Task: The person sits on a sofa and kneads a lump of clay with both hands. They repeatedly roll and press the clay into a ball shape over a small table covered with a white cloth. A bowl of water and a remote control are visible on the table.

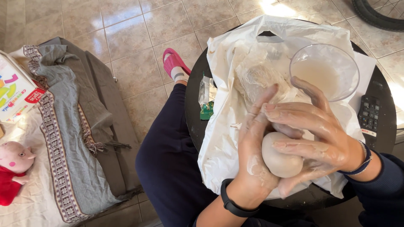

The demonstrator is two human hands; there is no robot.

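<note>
A smooth, egg-shaped lump of pale grey clay is cupped between both my hands above a white plastic bag spread on a round black table. My left hand wraps its near side, fingers pointing away. My right hand curls over the far side, fingers across the top. Both hands are smeared with wet clay. A clear glass bowl of cloudy water stands just beyond my right hand.
A wrapped block of clay in clear film lies on the bag. A black remote control rests at the table's right edge, a small green packet at its left. A grey blanket and a pink plush toy lie at left.
</note>
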